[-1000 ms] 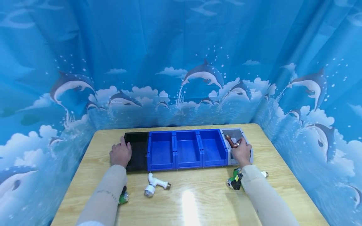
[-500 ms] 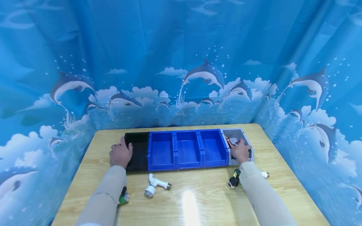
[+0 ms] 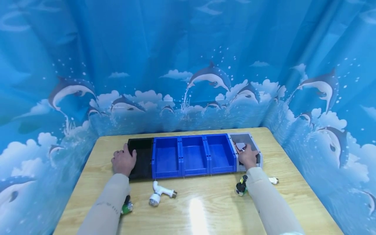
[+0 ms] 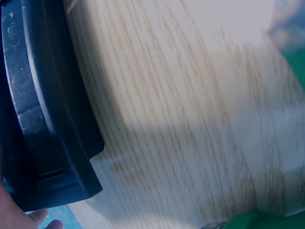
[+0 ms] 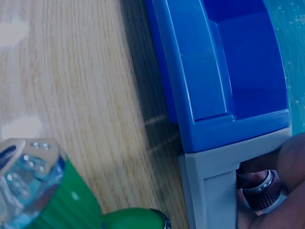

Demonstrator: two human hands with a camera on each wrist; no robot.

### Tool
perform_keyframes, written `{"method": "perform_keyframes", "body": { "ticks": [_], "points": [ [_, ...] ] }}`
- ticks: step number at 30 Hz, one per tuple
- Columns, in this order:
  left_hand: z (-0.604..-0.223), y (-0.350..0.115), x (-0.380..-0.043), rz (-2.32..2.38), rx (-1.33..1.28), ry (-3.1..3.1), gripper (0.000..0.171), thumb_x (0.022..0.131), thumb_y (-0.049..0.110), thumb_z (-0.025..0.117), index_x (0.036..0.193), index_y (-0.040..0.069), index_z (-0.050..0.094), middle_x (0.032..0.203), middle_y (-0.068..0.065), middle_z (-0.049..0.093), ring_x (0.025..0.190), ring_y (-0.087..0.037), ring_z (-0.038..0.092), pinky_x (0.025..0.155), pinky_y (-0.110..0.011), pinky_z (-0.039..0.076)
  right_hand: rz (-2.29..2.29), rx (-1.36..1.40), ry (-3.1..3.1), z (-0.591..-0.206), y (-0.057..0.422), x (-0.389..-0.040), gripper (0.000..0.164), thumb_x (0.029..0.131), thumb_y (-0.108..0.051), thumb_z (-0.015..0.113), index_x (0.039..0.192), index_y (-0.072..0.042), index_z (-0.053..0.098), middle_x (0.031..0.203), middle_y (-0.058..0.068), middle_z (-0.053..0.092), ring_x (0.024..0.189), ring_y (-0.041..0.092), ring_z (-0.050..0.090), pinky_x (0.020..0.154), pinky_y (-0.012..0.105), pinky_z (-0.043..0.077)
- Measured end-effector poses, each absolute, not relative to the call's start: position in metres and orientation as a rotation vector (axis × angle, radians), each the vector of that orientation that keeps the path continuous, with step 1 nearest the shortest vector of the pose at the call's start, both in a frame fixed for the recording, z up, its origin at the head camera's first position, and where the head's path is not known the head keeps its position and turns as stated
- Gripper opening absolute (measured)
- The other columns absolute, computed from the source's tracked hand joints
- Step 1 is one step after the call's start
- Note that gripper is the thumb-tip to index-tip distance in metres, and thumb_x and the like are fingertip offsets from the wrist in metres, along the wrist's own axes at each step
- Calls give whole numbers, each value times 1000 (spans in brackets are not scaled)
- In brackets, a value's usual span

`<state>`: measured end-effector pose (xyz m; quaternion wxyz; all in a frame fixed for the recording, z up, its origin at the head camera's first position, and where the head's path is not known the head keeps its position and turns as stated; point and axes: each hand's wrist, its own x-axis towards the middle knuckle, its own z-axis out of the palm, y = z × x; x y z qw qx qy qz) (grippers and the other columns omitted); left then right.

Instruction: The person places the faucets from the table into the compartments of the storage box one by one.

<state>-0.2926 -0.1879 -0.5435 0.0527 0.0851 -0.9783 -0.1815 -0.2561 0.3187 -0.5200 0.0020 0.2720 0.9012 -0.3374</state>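
My left hand point(image 3: 124, 162) rests at the left rim of the black bin point(image 3: 141, 163), fingers extended and thumb over the edge. In the left wrist view the black bin point(image 4: 52, 119) fills the left side, with a few fingertips at the bottom corner. My right hand point(image 3: 248, 157) is inside the grey bin point(image 3: 238, 168) at the far right of the row, holding a brown tap point(image 3: 236, 147) low in it. The right wrist view shows the ridged end of the brown tap point(image 5: 263, 193) between the fingers; most of it is hidden.
Three blue bins point(image 3: 194, 155) join the black and grey ones in a row. In front lie a white tap point(image 3: 160, 192), a green-and-black tap point(image 3: 127, 207) by the left sleeve and another point(image 3: 241, 186) by the right. A white piece point(image 3: 274, 180) shows beyond the right sleeve.
My right hand has lowered the brown tap deeper into the grey bin, and less of the tap shows. My left hand has stayed at the black bin. The head view has shifted slightly.
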Motion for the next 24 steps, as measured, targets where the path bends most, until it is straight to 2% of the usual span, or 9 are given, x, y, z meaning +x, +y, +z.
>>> {"method": "perform_keyframes", "body": {
  "ticks": [5,12,24],
  "points": [
    [-542,-188,-295,-558,247,-2979,63,101,38,38,149,-1,25,129,-38,46,123,-54,35,95,-67,33,-1081,859,2810,-520,322,-259,60,90,-6,41,149,-5,26,136,40,19,114,53,41,99,60,37],
    [-541,-188,-293,-565,264,-2991,64,101,37,40,149,-1,25,129,-39,45,123,-54,36,96,-66,32,-1086,872,2781,-522,320,-261,62,92,-6,43,151,-6,24,141,40,15,118,53,39,101,60,35],
    [-544,-188,-293,-574,283,-2986,64,100,37,41,149,-1,25,130,-39,45,122,-54,37,97,-66,32,-1058,907,2780,-522,317,-261,59,94,-5,43,150,-5,26,140,38,19,121,52,38,103,59,35]
  ]
}}
